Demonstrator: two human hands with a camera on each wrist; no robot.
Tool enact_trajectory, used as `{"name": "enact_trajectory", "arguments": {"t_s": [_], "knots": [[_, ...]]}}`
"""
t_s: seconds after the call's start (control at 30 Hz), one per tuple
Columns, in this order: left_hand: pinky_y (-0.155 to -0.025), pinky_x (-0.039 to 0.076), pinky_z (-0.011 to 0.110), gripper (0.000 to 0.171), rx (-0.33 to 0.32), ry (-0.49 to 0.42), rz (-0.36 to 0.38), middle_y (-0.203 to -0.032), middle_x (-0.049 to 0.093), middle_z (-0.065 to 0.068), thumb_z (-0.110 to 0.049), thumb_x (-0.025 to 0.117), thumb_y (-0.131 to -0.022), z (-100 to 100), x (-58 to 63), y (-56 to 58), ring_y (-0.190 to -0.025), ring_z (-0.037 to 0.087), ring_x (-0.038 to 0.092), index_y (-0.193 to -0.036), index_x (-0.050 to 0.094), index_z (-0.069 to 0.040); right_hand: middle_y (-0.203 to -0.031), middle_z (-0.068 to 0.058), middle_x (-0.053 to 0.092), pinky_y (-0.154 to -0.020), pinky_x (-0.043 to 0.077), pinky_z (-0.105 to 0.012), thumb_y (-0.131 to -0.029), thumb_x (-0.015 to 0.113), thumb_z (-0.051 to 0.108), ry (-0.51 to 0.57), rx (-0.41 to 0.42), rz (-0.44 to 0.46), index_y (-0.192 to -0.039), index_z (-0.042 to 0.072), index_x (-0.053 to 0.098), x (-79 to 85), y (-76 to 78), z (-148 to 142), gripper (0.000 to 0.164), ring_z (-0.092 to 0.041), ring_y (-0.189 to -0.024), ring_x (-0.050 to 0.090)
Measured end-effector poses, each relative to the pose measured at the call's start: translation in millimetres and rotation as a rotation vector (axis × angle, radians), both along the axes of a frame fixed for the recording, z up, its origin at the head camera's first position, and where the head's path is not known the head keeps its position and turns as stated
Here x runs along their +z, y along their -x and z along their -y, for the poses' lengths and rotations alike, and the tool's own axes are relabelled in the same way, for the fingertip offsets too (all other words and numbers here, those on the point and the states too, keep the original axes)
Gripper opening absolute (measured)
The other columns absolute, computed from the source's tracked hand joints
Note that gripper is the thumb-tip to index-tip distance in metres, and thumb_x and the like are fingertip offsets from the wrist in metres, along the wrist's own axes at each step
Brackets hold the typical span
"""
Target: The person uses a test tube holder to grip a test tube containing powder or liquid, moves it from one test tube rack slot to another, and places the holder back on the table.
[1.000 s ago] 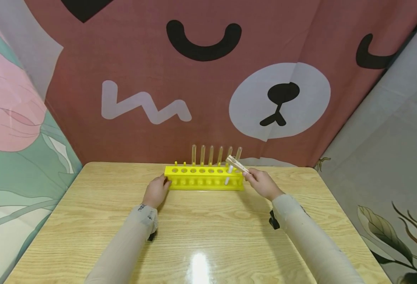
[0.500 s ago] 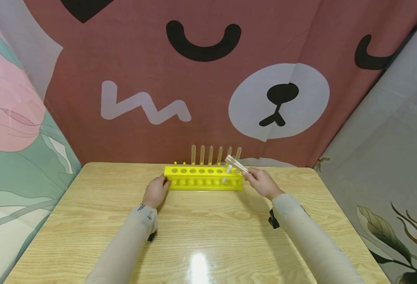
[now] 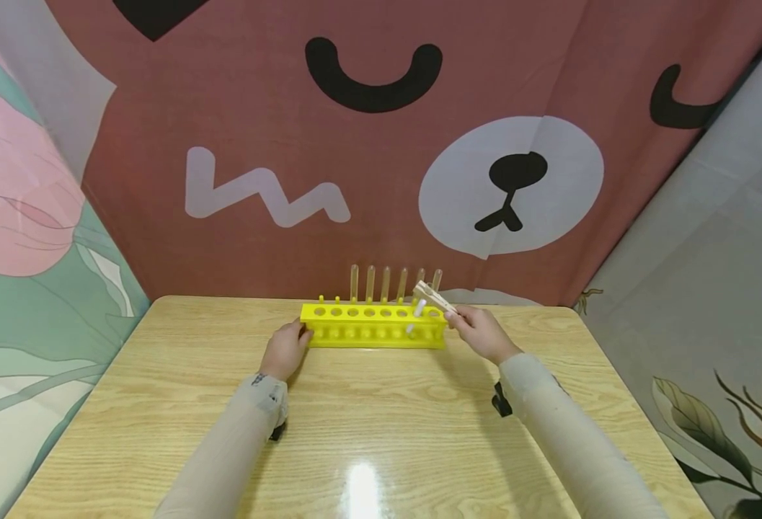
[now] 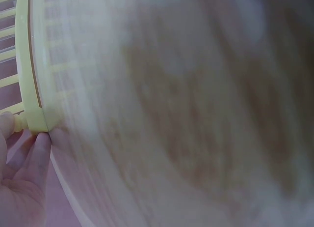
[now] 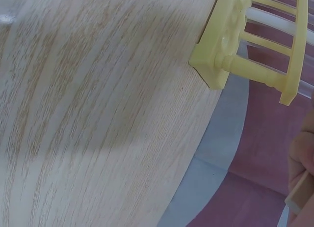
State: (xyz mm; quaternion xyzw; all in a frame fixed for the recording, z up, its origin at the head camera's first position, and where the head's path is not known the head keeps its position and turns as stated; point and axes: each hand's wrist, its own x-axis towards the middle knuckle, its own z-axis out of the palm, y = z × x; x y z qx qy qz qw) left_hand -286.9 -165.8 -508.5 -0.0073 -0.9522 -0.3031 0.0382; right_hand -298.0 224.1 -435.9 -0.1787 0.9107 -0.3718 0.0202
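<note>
A yellow test tube rack (image 3: 372, 334) stands at the back of the table. My left hand (image 3: 285, 351) grips its left end; in the left wrist view the thumb (image 4: 7, 125) lies at the end post and fingertips (image 4: 43, 141) touch the base. My right hand (image 3: 481, 335) holds a wooden test tube clamp (image 3: 437, 298) by its handle, angled up and left over the rack's right end. Just below the clamp's far end, a white tube-like piece (image 3: 419, 308) slants through a hole near the right end. The right wrist view shows this white tube (image 5: 274, 20) between the rack's plates.
Several clear test tubes (image 3: 370, 283) stand upside down on the pegs along the rack's back. Two bare yellow pegs (image 3: 321, 298) show at the left. A curtain (image 3: 257, 259) hangs close behind the wooden table (image 3: 368, 411).
The white tube's lower part has shifted slightly left, so it slants more. The right hand and clamp move only a little. The left hand keeps its place on the rack.
</note>
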Motion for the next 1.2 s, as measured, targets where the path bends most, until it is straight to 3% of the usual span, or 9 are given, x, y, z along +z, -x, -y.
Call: {"name": "enact_trajectory", "arguments": {"t_s": [0.2, 0.47, 0.8, 1.2], "knots": [[-0.098, 0.053, 0.051, 0.040, 0.002, 0.000, 0.002, -0.121, 0.066, 0.023, -0.022, 0.055, -0.107, 0, 1.2, 0.3, -0.114, 0.038, 0.064, -0.135, 0.057, 0.006, -0.058, 0.001, 0.041, -0.042, 0.027, -0.025, -0.109, 0.048, 0.033, 0.006, -0.006, -0.022, -0.096, 0.004, 0.064, 2.3, 0.4, -1, 0.036, -0.011, -0.046, 0.028], [-0.095, 0.054, 0.051, 0.038, 0.001, 0.008, -0.006, -0.117, 0.067, 0.023, -0.020, 0.056, -0.106, 0, 2.0, -1.2, -0.111, 0.039, 0.065, -0.133, 0.059, 0.007, -0.057, 0.000, 0.041, -0.042, 0.028, -0.025, -0.110, 0.047, 0.034, 0.023, -0.010, -0.031, -0.103, -0.003, 0.065, 5.5, 0.4, -4, 0.043, -0.007, -0.042, 0.027], [-0.096, 0.054, 0.051, 0.037, 0.003, -0.002, -0.015, -0.117, 0.067, 0.023, -0.020, 0.056, -0.106, -1, 4.8, -2.1, -0.112, 0.039, 0.065, -0.132, 0.059, 0.006, -0.057, 0.001, 0.040, -0.042, 0.027, -0.025, -0.110, 0.047, 0.031, 0.029, -0.001, -0.042, -0.102, -0.002, 0.065, 9.7, -1.9, -5, 0.039, -0.008, -0.043, 0.027], [-0.097, 0.054, 0.051, 0.039, 0.007, -0.001, -0.014, -0.119, 0.067, 0.023, -0.021, 0.056, -0.106, -1, -1.1, 0.5, -0.113, 0.038, 0.065, -0.134, 0.058, 0.006, -0.057, 0.001, 0.036, -0.042, 0.025, -0.026, -0.109, 0.048, 0.033, 0.014, -0.018, -0.054, -0.104, -0.002, 0.064, 12.9, -3.9, -7, 0.039, -0.007, -0.042, 0.025]]}}
